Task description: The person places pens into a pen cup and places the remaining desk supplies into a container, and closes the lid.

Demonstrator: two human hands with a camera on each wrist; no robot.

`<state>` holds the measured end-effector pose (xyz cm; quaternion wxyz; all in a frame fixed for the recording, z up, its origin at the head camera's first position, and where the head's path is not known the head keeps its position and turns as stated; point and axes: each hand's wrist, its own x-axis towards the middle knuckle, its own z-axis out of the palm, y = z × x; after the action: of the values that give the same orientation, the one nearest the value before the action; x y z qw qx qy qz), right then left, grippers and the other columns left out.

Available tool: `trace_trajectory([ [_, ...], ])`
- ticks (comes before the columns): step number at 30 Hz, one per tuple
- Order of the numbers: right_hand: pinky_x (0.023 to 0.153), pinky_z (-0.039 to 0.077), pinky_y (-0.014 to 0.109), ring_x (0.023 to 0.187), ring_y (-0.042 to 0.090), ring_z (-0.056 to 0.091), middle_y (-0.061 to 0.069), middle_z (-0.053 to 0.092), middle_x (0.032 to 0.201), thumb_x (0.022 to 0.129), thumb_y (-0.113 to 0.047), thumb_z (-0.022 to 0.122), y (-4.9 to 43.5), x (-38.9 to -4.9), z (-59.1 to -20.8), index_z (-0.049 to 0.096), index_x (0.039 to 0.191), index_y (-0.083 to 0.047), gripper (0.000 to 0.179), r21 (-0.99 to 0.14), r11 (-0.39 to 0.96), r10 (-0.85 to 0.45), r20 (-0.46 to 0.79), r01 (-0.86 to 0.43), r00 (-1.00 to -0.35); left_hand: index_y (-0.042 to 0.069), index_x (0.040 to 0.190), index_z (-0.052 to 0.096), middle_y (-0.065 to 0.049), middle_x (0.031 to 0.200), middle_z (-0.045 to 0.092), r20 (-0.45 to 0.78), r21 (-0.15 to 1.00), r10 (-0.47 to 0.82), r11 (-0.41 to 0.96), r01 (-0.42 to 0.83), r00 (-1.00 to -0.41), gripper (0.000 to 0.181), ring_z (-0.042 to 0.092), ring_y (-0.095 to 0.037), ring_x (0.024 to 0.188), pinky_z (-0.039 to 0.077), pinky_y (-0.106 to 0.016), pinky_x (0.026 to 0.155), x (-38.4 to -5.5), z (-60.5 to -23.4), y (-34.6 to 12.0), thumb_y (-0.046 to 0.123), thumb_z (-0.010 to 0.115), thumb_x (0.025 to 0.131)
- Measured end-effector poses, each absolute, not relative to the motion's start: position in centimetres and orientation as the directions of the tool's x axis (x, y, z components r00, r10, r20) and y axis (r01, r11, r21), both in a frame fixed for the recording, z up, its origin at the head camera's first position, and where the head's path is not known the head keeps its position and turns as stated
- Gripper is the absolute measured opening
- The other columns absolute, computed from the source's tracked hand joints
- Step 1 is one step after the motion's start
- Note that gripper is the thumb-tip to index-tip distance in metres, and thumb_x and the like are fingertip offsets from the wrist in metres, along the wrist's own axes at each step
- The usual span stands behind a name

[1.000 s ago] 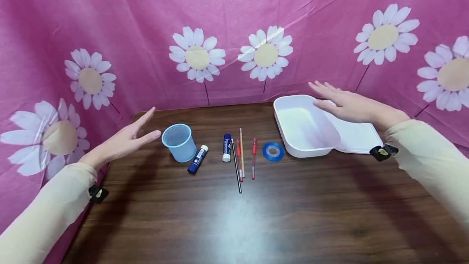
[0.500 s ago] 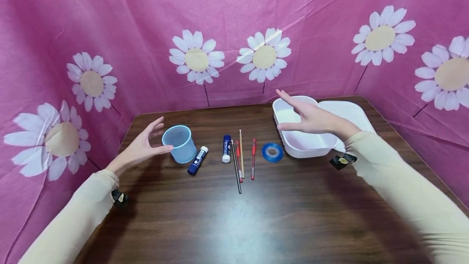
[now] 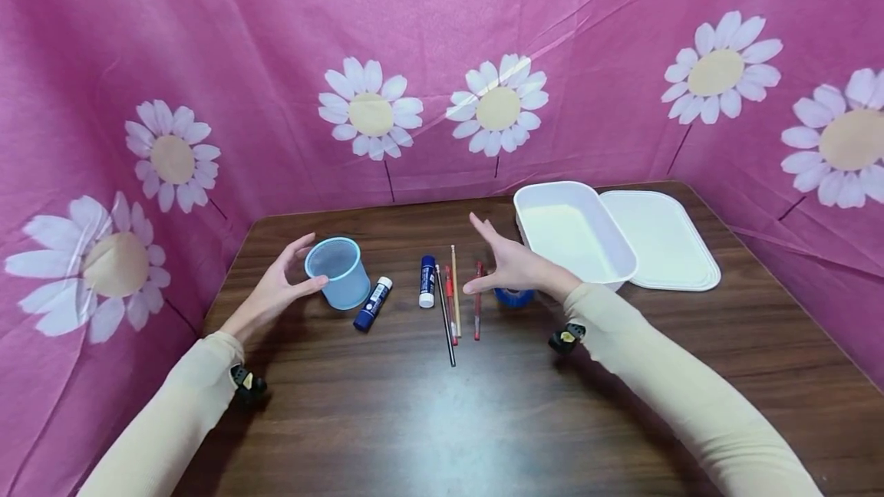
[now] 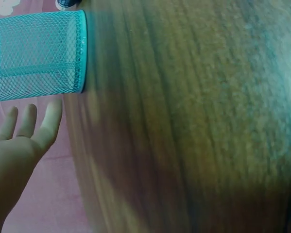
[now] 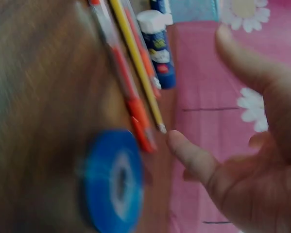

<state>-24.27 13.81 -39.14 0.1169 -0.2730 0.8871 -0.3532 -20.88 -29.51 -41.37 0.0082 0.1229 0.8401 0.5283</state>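
- Just left of the light-blue mesh pen cup (image 3: 347,282), in the head view, here's the left hand (image 3: 276,282), thumb and fingers parted around its left side. The thumb tip overlaps the rim; whether it touches, I can't tell.
- The cup stands upright, axis vertical, and the left hand is much the nearer. A round-mouthed thing, mesh walls faintly see-through.
- Over to the right of the cup, past two blue-and-white glue sticks, there's the right hand (image 3: 518,263), thumb and fingers apart, gripping nothing. It hangs over the right-hand red pen (image 3: 477,317) and partly hides the blue tape roll (image 3: 514,299).
- That pen lies lengthwise toward the person, red-capped at its far end, clear-barrelled. Between it and the cup: a second red pen, a yellow pencil (image 3: 456,297) and a slanting black pencil (image 3: 445,320). Farther right of the cup, a white tub (image 3: 573,228) and its flat lid (image 3: 659,240).
- Left wrist view now: fingers lie alongside the cup's wall, a slim gap showing between. The open weave reads clearly.
- Right wrist view, a bit blurred: a fingertip shows just by the yellow pencil's end, contact unclear. The cup peeks in beyond the glue sticks (image 5: 160,53).
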Motion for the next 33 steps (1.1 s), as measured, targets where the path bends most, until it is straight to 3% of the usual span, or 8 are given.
trace_trajectory([
  [4, 0.116, 0.029, 0.055, 0.144, 0.041, 0.035, 0.027, 0.016, 0.163, 0.079, -0.033, 0.090, 12.8, -24.4, -40.8, 0.006, 0.164, -0.014, 0.121, -0.674, 0.661, -0.487, -0.050, -0.331, -0.872, 0.013, 0.158, 0.031, -0.021, 0.150, 0.042, 0.127, 0.903, 0.205, 0.380, 0.198, -0.971, 0.082, 0.036, -0.034, 0.140, 0.028, -0.058, 0.112, -20.9, -41.6, -29.4, 0.012, 0.077, 0.091],
  [10, 0.109, 0.041, 0.052, 0.125, 0.037, 0.056, 0.028, 0.047, 0.148, 0.073, -0.029, 0.094, 11.8, -24.8, -42.4, 0.018, 0.161, -0.005, 0.119, -0.610, 0.712, -0.460, -0.031, -0.348, -0.887, 0.008, 0.156, 0.034, -0.022, 0.137, 0.054, 0.152, 0.891, 0.209, 0.394, 0.226, -0.966, 0.081, 0.054, -0.031, 0.117, 0.049, -0.034, 0.091, -21.0, -41.9, -29.0, 0.009, 0.079, 0.089],
  [16, 0.105, 0.046, 0.051, 0.127, 0.036, 0.053, 0.024, 0.050, 0.146, 0.070, -0.017, 0.096, 10.6, -24.8, -42.4, 0.024, 0.161, -0.010, 0.117, -0.564, 0.754, -0.427, -0.032, -0.337, -0.904, 0.007, 0.154, 0.037, -0.023, 0.136, 0.055, 0.150, 0.896, 0.201, 0.387, 0.219, -0.968, 0.078, 0.054, -0.034, 0.117, 0.047, -0.030, 0.090, -21.2, -42.1, -29.0, 0.010, 0.080, 0.088],
  [22, 0.098, 0.050, 0.050, 0.118, 0.033, 0.055, 0.019, 0.060, 0.125, 0.072, -0.011, 0.094, 10.0, -25.2, -42.2, 0.034, 0.158, -0.008, 0.105, -0.505, 0.803, -0.409, -0.083, -0.315, -0.909, 0.009, 0.153, 0.037, -0.018, 0.141, 0.052, 0.128, 0.903, 0.218, 0.378, 0.205, -0.968, 0.075, 0.048, -0.027, 0.123, 0.040, -0.032, 0.098, -21.5, -42.2, -29.0, 0.011, 0.078, 0.090],
  [25, 0.092, 0.054, 0.046, 0.102, 0.028, 0.065, 0.015, 0.068, 0.111, 0.075, -0.008, 0.090, 9.9, -25.4, -41.8, 0.049, 0.147, -0.002, 0.084, -0.517, 0.803, -0.417, -0.130, -0.297, -0.900, 0.007, 0.151, 0.038, -0.020, 0.140, 0.052, 0.153, 0.902, 0.235, 0.364, 0.233, -0.960, 0.074, 0.047, -0.028, 0.125, 0.038, -0.029, 0.100, -21.8, -42.3, -29.0, 0.008, 0.078, 0.089],
  [27, 0.080, 0.059, 0.040, 0.085, 0.022, 0.068, 0.011, 0.068, 0.099, 0.077, -0.003, 0.087, 9.9, -25.6, -41.6, 0.056, 0.139, 0.000, 0.069, -0.558, 0.788, -0.423, -0.184, -0.259, -0.887, 0.005, 0.150, 0.037, -0.022, 0.139, 0.052, 0.171, 0.899, 0.247, 0.356, 0.254, -0.954, 0.073, 0.047, -0.030, 0.125, 0.036, -0.026, 0.101, -22.0, -42.5, -29.0, 0.006, 0.077, 0.089],
  [30, 0.063, 0.060, 0.033, 0.067, 0.018, 0.069, 0.010, 0.066, 0.088, 0.079, 0.004, 0.081, 9.9, -25.9, -41.4, 0.060, 0.131, 0.004, 0.056, -0.634, 0.752, -0.432, -0.266, -0.181, -0.862, 0.004, 0.148, 0.038, -0.024, 0.137, 0.052, 0.193, 0.899, 0.263, 0.339, 0.277, -0.945, 0.072, 0.047, -0.033, 0.125, 0.035, -0.027, 0.102, -22.3, -42.6, -29.1, 0.003, 0.077, 0.087],
  [33, 0.059, 0.060, 0.029, 0.063, 0.019, 0.069, 0.012, 0.063, 0.086, 0.080, 0.006, 0.077, 9.9, -26.2, -41.3, 0.059, 0.130, 0.006, 0.053, -0.688, 0.718, -0.433, -0.318, -0.109, -0.843, 0.005, 0.147, 0.038, -0.022, 0.137, 0.052, 0.181, 0.901, 0.281, 0.337, 0.274, -0.942, 0.072, 0.048, -0.034, 0.124, 0.037, -0.029, 0.102, -22.5, -42.3, -29.2, 0.002, 0.078, 0.087],
])
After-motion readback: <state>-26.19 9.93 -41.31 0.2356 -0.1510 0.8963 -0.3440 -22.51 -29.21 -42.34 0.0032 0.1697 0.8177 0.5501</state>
